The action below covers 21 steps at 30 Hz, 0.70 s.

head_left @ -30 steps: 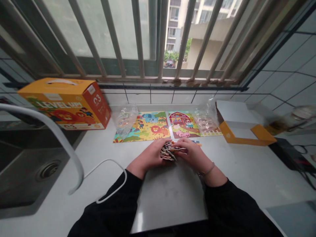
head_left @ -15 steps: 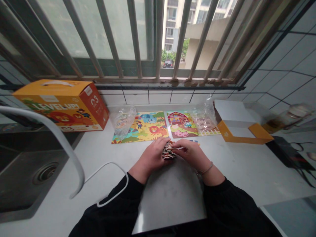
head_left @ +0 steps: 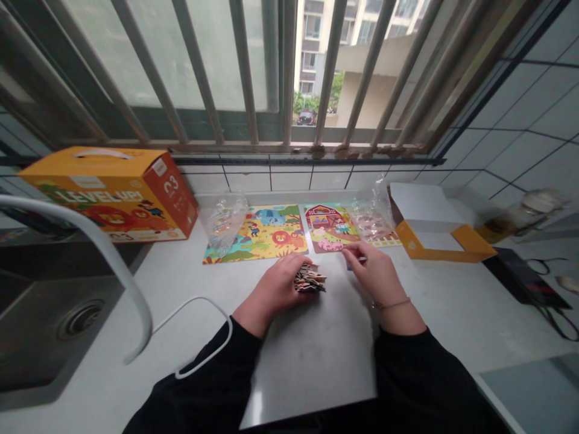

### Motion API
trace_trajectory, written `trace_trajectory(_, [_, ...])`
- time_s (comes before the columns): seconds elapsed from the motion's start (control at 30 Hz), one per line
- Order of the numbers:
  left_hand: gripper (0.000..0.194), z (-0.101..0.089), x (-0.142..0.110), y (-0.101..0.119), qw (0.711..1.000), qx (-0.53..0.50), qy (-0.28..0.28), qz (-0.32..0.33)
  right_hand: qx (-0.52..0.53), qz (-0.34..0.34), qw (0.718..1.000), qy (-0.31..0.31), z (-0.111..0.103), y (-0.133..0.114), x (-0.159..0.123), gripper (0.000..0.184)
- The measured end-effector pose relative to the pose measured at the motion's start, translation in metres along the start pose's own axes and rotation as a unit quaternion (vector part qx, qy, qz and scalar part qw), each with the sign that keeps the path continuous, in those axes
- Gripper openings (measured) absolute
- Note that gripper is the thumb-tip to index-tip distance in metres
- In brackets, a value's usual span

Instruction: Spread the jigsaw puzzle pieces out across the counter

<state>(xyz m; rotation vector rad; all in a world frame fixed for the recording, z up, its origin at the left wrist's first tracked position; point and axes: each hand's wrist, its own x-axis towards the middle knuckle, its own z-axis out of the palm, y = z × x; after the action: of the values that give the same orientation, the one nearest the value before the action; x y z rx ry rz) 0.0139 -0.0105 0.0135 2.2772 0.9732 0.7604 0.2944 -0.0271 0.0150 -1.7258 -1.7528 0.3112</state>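
Observation:
My left hand (head_left: 277,288) grips a stack of puzzle pieces (head_left: 309,280) just above the white counter (head_left: 316,349). My right hand (head_left: 376,272) has left the stack and rests on the counter to its right, fingertips near a small piece (head_left: 359,260) lying by the farm puzzle picture (head_left: 327,228); whether it pinches that piece I cannot tell. A safari puzzle picture (head_left: 262,235) lies beyond my left hand. Black sleeves cover both forearms.
An orange puzzle box (head_left: 113,193) stands at the back left, by a sink (head_left: 54,325) and a white faucet (head_left: 113,259). Two clear plastic bags (head_left: 226,220) (head_left: 373,217) lie on the pictures. An open orange tray box (head_left: 434,226) sits at the right; black cables (head_left: 547,295) lie beyond it.
My right hand has pulled away from the stack and moved right and farther out, toward the farm picture. My left hand keeps hold of the stack.

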Motion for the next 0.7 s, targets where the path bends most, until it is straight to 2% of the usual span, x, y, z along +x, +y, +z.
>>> trace_trajectory(0.1, [0.049, -0.001, 0.0, 0.0, 1.0, -0.008, 0.002, -0.003, -0.169, 0.084, 0.982, -0.016, -0.004, 0.022, -0.001, 0.035])
trace_trajectory(0.2, [0.049, -0.001, 0.0, 0.0, 1.0, -0.012, 0.001, -0.004, -0.207, 0.109, 0.971, -0.049, 0.001, 0.037, -0.004, 0.041])
trace_trajectory(0.37, [0.052, 0.0, 0.0, -0.003, 1.0, -0.008, -0.004, -0.004, -0.125, 0.062, 0.99, -0.03, 0.01, 0.046, -0.005, 0.036])
trace_trajectory(0.47, [0.056, 0.001, -0.001, -0.003, 1.0, -0.011, 0.003, 0.009, -0.057, 0.041, 0.997, -0.025, 0.012, 0.041, -0.005, 0.039])
trace_trajectory(0.63, [0.052, 0.002, 0.0, -0.001, 1.0, -0.022, -0.01, 0.021, 0.057, 0.041, 0.997, -0.043, 0.016, 0.008, -0.005, 0.02])
trace_trajectory(0.7, [0.051, 0.002, 0.0, -0.001, 0.999, -0.027, -0.017, 0.029, 0.104, 0.037, 0.993, -0.044, 0.02, -0.007, -0.005, 0.024])
